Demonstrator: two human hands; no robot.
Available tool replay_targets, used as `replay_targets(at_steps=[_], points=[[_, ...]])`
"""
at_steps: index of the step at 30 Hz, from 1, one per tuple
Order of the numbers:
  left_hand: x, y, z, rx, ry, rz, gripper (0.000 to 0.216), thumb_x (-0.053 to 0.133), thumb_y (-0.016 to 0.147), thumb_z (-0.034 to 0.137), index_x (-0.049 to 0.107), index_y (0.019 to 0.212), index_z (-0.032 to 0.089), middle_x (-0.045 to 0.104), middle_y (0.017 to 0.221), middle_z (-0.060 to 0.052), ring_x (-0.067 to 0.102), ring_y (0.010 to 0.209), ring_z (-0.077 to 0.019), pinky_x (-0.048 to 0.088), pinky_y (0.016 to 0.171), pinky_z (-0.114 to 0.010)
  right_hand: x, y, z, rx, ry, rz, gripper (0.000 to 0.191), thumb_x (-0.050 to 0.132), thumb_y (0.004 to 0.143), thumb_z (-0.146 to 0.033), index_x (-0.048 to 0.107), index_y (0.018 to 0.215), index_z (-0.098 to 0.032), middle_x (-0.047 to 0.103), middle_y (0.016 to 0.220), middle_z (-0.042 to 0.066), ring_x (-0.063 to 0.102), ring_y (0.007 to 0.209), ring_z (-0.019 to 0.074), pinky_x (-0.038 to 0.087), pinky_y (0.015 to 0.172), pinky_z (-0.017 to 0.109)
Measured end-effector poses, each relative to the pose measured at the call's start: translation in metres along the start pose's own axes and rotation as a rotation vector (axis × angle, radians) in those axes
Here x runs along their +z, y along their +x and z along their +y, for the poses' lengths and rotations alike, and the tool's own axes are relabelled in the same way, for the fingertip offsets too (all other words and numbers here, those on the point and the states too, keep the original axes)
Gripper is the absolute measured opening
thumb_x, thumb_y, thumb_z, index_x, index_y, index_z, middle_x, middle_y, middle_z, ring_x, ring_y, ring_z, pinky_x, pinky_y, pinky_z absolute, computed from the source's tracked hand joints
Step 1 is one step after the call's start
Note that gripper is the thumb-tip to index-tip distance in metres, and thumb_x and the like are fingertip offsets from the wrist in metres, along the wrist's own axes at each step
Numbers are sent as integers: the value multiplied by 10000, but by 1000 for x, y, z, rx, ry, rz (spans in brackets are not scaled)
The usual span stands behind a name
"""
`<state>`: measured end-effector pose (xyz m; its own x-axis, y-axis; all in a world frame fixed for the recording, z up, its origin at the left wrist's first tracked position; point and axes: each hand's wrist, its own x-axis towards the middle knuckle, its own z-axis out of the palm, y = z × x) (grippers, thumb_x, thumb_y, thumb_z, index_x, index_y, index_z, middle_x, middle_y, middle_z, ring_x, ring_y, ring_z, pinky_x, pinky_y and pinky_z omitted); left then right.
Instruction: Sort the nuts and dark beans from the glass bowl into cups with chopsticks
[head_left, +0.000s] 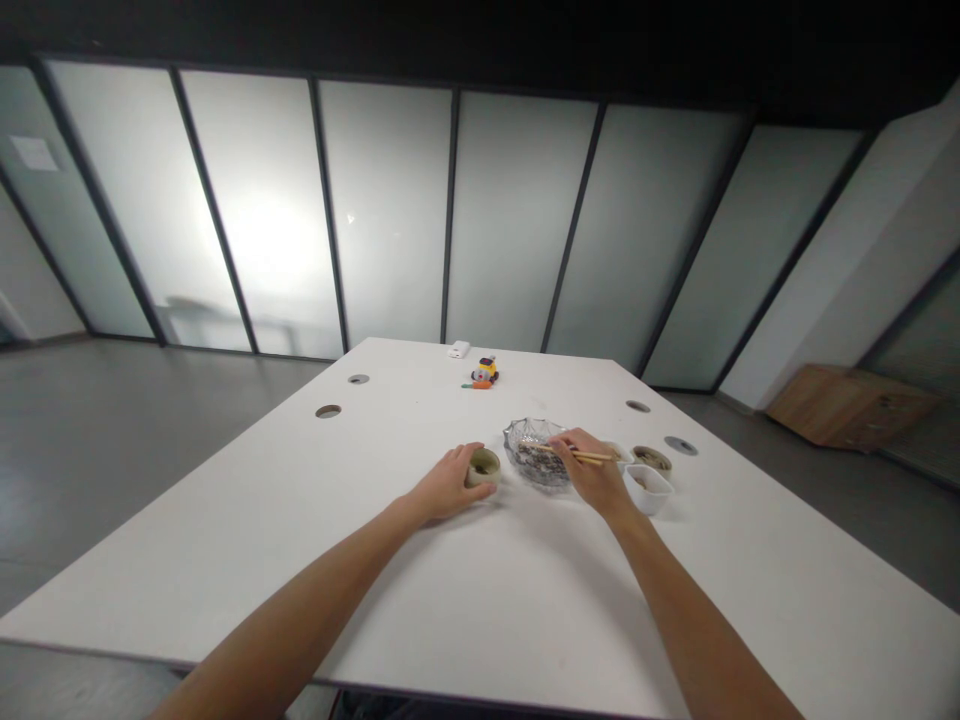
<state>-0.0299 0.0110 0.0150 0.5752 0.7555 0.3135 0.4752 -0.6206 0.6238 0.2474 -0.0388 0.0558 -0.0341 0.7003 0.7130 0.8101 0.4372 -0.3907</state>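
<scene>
My left hand is wrapped round a small pale green cup on the white table; something dark lies in the cup. My right hand grips a pair of chopsticks, whose tips reach left over a clear glass bowl. Small dark and pale bits lie in the bowl, too small to name. Beside my right hand stands a white cup with something brownish inside. Another white cup behind it is partly hidden by the hand.
Farther back on the table are a yellow and grey toy vehicle, an orange carrot-shaped thing and a white box-like object. Round holes pierce the table on both sides. A wooden box stands on the floor at right.
</scene>
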Motion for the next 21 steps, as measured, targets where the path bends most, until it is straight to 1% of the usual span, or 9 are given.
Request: replay_targets(at_steps=[7,13,21], points=[[0,0,0,2,-1,0,665,733,897,464,497,1471,226,607,1435,-158,579,1304,-351,452,1130,-510,4,0,2,19,3,-31,512,408,1047,-594,667,777,-244,725,774,71,669,741,240,501,701,345],[0,1,2,1,1,-1,674,745,878,433,500,1470,224,614,1430,-153,581,1299,-351,456,1124,-503,5,-1,0,3,28,-63,505,419,1041,-592,670,770,-248,733,783,78,673,754,255,505,715,369],[-1,0,3,6,-14,6,641,749,873,386,509,1450,242,631,1420,-132,584,1297,-336,458,1122,-482,9,-4,0,27,115,-137,404,497,1035,-511,748,860,-246,754,841,56,685,784,227,524,724,342]])
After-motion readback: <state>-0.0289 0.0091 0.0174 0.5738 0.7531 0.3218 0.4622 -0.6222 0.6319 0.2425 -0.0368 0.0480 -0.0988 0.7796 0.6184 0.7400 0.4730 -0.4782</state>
